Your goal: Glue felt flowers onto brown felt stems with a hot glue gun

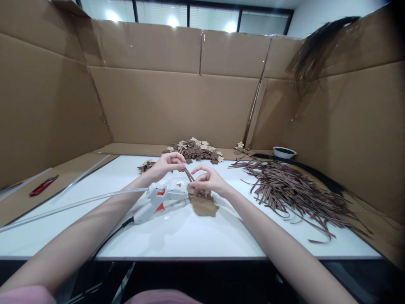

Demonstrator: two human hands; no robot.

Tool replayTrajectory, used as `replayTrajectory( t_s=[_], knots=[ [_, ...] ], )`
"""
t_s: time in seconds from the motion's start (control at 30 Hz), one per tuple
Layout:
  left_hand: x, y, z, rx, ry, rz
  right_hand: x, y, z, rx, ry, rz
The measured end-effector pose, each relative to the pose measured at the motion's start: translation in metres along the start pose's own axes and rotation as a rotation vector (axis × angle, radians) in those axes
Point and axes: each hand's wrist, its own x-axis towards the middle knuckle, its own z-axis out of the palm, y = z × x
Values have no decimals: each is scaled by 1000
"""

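Observation:
Between my two hands runs a thin brown strip [189,174], slanting down to the right; it looks doubled or paired. My left hand [171,164] pinches its upper end. My right hand [207,180] closes on the lower end, just over a ragged brown piece [203,204] stained with glue. A white hot glue gun [155,202] with an orange trigger lies under my left forearm, its nozzle against the brown piece. A clear glue stick [79,205] sticks out of its back.
Many loose brown strips [294,192] are heaped on the right. Flower-shaped cutouts [198,150] are piled at the back. Red-handled pliers [43,185] lie far left, a white bowl [284,153] back right. Cardboard walls [177,101] surround the white board [177,245].

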Motion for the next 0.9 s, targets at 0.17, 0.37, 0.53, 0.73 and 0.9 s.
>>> replayTrajectory(
  t_s=[0.17, 0.37, 0.53, 0.73, 0.9],
  knots=[
    [0, -2, -1, 0, 4, 10, 0, 2, -2, -15, 0, 12],
    [0, -2, -2, 5, 8, 21, 0, -5, 4, 59, 34, -11],
    [0, -2, -1, 23, 7, 28, -1, -3, 2, 16, 14, -7],
    [0, -2, -1, 73, 27, 49, 0, 2, -3, -20, 25, -9],
    [0, 1, 1, 82, 36, 59, 0, -1, -4, -19, 28, -21]
  ],
)
